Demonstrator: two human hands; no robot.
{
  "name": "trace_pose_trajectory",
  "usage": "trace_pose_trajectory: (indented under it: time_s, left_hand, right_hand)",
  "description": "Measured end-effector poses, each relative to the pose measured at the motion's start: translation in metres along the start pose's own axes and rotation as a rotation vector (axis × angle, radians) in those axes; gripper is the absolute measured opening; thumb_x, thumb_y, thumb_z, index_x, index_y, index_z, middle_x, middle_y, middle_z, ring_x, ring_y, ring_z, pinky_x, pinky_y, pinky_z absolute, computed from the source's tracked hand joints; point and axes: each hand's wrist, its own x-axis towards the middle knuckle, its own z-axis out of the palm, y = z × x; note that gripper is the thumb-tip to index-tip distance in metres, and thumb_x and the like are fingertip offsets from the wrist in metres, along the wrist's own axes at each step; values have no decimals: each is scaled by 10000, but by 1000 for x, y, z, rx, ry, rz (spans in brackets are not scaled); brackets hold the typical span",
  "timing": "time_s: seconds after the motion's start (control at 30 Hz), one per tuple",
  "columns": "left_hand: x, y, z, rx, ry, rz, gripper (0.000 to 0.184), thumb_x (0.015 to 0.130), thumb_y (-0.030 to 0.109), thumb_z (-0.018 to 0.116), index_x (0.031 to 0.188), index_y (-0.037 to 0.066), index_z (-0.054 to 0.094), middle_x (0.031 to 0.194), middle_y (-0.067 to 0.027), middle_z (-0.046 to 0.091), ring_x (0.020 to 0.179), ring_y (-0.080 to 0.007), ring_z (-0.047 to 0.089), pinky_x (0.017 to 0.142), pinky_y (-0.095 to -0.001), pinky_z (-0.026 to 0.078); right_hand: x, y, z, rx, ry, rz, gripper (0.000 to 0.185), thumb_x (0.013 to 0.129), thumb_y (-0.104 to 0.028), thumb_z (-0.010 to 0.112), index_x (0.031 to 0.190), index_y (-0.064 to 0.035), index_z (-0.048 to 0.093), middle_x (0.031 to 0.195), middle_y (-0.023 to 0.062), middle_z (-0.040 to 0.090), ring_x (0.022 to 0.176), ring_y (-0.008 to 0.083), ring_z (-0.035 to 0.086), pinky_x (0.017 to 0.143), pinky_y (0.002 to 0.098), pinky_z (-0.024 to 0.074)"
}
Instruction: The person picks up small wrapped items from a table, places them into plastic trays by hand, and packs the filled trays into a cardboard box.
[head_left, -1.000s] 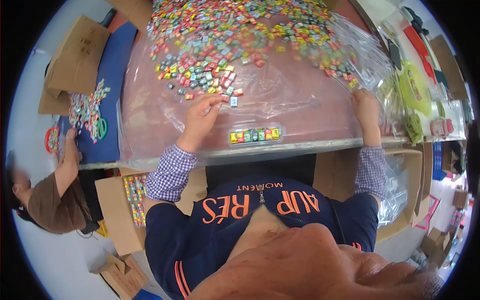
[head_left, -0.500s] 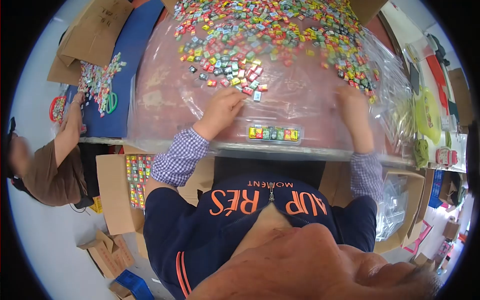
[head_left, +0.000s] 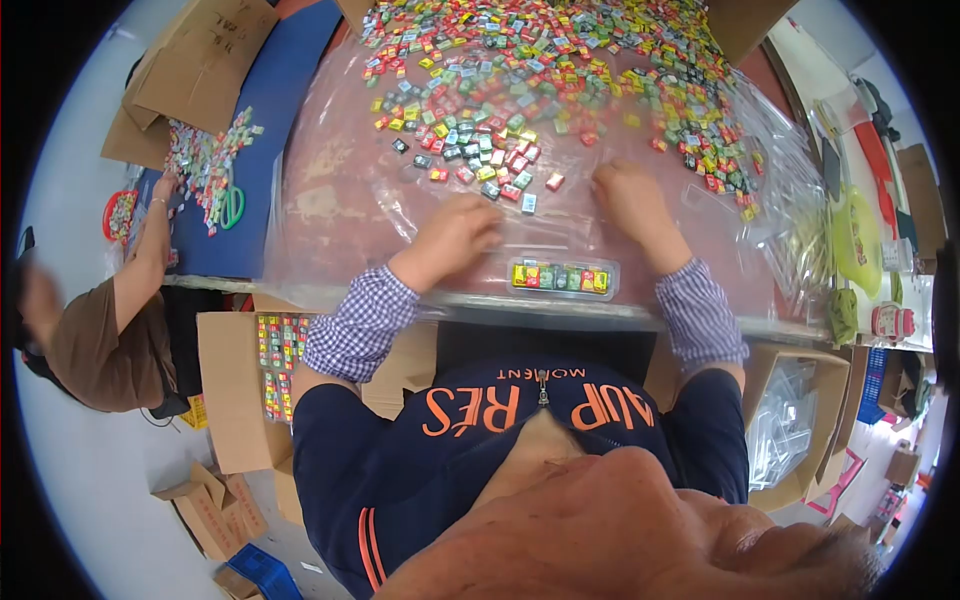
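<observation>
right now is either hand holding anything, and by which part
It can't be told: the left hand and right hand are curled, and no held thing shows clearly.

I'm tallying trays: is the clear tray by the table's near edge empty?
No, the clear tray holds a row of small coloured pieces.

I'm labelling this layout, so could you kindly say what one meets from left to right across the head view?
Red-rimmed container → green handles → the person's left hand → clear tray → right checked sleeve → yellow-green item.
</observation>
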Motion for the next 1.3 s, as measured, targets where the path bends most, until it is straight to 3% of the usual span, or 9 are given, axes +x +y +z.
trace_pose_trajectory:
  time_s: [0.1, 0.23, 0.4, 0.53, 0.8, 0.93, 1.1, 1.2, 1.3]
  left_hand:
    - [2, -3, 9, 38, -72, -57, 148, 758, 97, 683, 900, 60, 660, 846, -104, 598, 847, -295, 581, 745, -393, 469]
    - [25, -2, 37, 79, -89, -34, 134, 767, 116, 679, 890, 68, 663, 834, -102, 587, 833, -296, 576, 739, -397, 467]
    - [66, -13, 46, 163, -21, -9, 115, 774, 120, 669, 876, 66, 660, 833, -103, 586, 837, -297, 578, 735, -391, 470]
    - [44, -7, 48, 22, -109, 20, 131, 771, 116, 670, 885, 53, 660, 832, -106, 590, 849, -297, 580, 740, -391, 474]
    - [84, -25, 36, 254, 231, 230, 168, 747, 82, 656, 912, 58, 674, 894, -84, 625, 863, -279, 586, 750, -395, 476]
    - [98, -34, 34, 243, -21, 304, 105, 729, 112, 600, 814, 91, 658, 806, -61, 609, 830, -254, 587, 724, -394, 466]
    - [97, -39, 33, 258, -23, 311, 115, 723, 102, 600, 820, 83, 660, 811, -45, 620, 822, -250, 595, 717, -394, 470]
    - [87, -33, 27, 238, 140, 278, 149, 758, 101, 633, 895, 75, 685, 909, -61, 657, 834, -266, 606, 724, -387, 482]
    - [88, -34, 19, 271, 148, 229, 133, 768, 108, 642, 888, 70, 684, 876, -73, 656, 803, -280, 607, 707, -398, 483]
  right_hand:
    - [-23, -10, -19, 484, 137, -200, 161, 777, -110, 637, 928, -54, 649, 865, 146, 604, 819, 331, 605, 715, 412, 493]
    - [-25, -21, 0, 431, 20, -213, 125, 782, -139, 631, 886, -76, 660, 878, 121, 615, 837, 330, 611, 736, 433, 497]
    - [-4, 13, 7, 312, 154, -164, 125, 782, -151, 639, 880, -79, 669, 886, 116, 615, 857, 327, 613, 742, 424, 497]
    - [-11, 17, -7, 293, -30, -165, 135, 784, -167, 644, 885, -80, 670, 883, 111, 616, 870, 322, 616, 741, 421, 498]
    - [23, -11, -6, 375, 219, -134, 151, 786, -185, 649, 892, -81, 674, 885, 104, 634, 886, 319, 616, 752, 426, 496]
    - [23, -13, 6, 293, 48, -68, 165, 784, -188, 652, 911, -88, 680, 906, 100, 641, 898, 312, 612, 765, 423, 490]
    - [6, 13, 6, 245, 166, -66, 153, 779, -184, 655, 891, -82, 676, 917, 95, 638, 899, 300, 611, 765, 411, 486]
    - [-1, 22, 4, 283, 184, -78, 138, 774, -178, 655, 867, -76, 670, 917, 94, 636, 888, 295, 612, 758, 406, 485]
    - [-2, 21, 10, 307, 239, -112, 129, 771, -176, 658, 846, -71, 663, 900, 91, 630, 880, 293, 609, 754, 407, 483]
